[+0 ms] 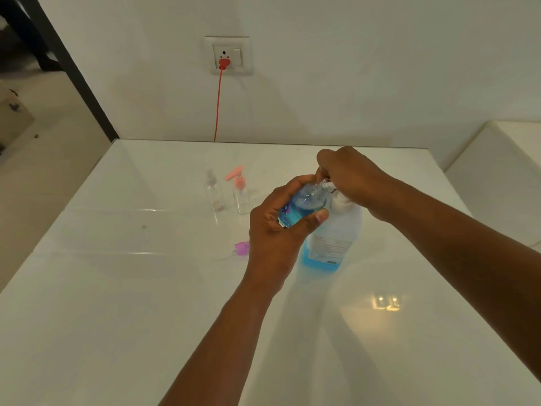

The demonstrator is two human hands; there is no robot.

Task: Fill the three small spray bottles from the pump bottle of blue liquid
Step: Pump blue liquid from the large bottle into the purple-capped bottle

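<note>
A white table [117,288] is gleaming under a wall socket [228,55]. Two empty bottles [215,194] are standing upright; left hand [281,230] is gripping a part-blue bottle [304,203], right hand [348,177] clamping the pump bottle [333,241].

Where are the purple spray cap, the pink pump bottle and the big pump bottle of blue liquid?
purple spray cap [242,248]: head view, on its purple body lying on the table.
pink pump bottle [241,197]: head view, on its clear body.
pump bottle of blue liquid [330,244]: head view, on its label.
</note>
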